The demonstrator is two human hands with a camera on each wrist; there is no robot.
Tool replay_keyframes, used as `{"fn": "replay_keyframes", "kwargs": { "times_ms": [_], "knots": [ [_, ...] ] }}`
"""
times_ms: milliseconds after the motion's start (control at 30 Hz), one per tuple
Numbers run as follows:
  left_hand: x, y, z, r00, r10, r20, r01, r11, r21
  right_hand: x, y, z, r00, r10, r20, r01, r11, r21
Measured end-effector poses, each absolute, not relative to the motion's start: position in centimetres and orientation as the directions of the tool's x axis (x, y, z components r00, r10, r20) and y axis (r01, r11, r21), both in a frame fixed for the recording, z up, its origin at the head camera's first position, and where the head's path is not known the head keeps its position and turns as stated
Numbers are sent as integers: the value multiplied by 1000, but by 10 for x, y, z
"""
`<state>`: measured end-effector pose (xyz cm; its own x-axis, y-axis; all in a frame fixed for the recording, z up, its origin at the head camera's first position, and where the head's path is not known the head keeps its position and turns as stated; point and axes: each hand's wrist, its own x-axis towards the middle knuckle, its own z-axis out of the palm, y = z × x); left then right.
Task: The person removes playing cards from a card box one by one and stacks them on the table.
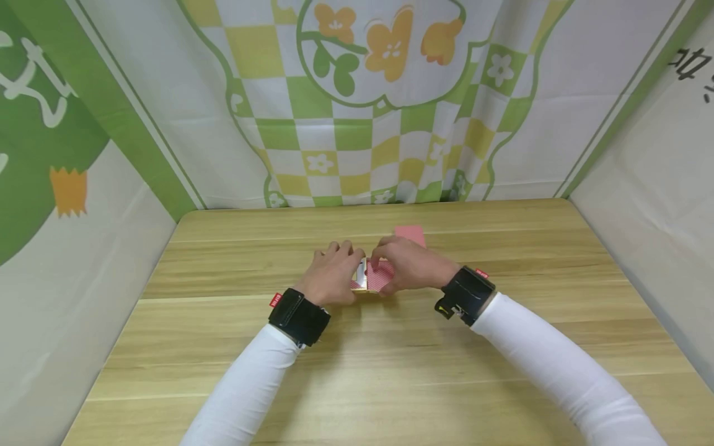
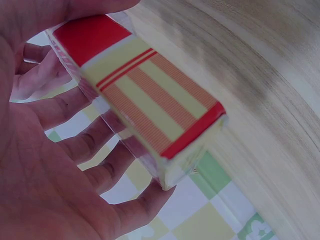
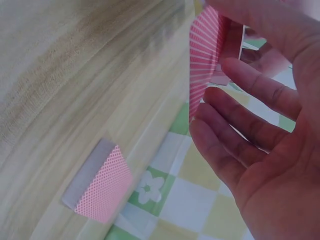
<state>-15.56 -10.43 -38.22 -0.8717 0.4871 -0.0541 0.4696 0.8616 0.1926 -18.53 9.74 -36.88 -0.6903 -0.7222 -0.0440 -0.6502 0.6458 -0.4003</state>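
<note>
My left hand (image 1: 330, 275) grips a small playing-card box (image 2: 150, 95) near the middle of the table, thumb on the near side and fingers along the far side. The box is red and cream, with striped panels on the side seen in the left wrist view. Right beside it, my right hand (image 1: 415, 265) pinches a red-patterned card (image 3: 204, 60) between thumb and fingers. In the head view this card meets the box's right end. Behind my right hand lies a deck of cards (image 3: 107, 187) with a pink-red patterned back, partly hidden by the hand in the head view.
The wooden table (image 1: 390, 378) extends around both hands. A green, yellow and white checked curtain (image 1: 357, 136) hangs along its back edge, and printed cloth walls (image 1: 652, 155) stand at both sides. Each wrist wears a black strap (image 1: 301, 317).
</note>
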Motion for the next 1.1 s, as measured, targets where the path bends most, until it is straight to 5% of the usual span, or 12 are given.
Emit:
{"fn": "replay_keyframes", "kwargs": {
  "times_ms": [600,1100],
  "knots": [
    [-160,-108,-387,-879,471,-68,450,870,203,-193,134,-376,-674,-737,-54,-660,633,-404],
    [-162,-110,-390,-881,467,-77,445,872,204,-220,162,-375,-826,-553,-111,-491,801,-343]
  ]
}}
